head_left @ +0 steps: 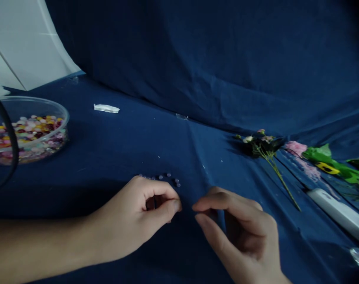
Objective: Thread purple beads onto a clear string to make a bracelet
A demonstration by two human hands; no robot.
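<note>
Both hands work at the centre of the view, over a dark blue cloth [108,157] that covers the surface and rises behind as a backdrop. The left hand [138,217] lies at 7 o'clock from the centre, its fingers curled inward and its thumb closing toward the index fingertip; whether that pinch holds anything cannot be told. The right hand [238,228] sits at 5 o'clock, with thumb and index spread apart in an open pinch shape and nothing visible between them. Their fingertips are near, not touching.

A loose, curved row of small pearl-like beads [160,177] lies on the cloth at 12 o'clock from the left hand, just beyond its knuckles.

At 10 o'clock stands a clear glass bowl [61,112] of multicoloured beads [25,134], partly crossed by a black cable [10,138]. A white paper scrap [106,108] lies nearby. At 2 to 3 o'clock are an artificial flower sprig [262,144], green leaves with a yellow flower [327,167], and a white cylindrical object [339,213].
</note>
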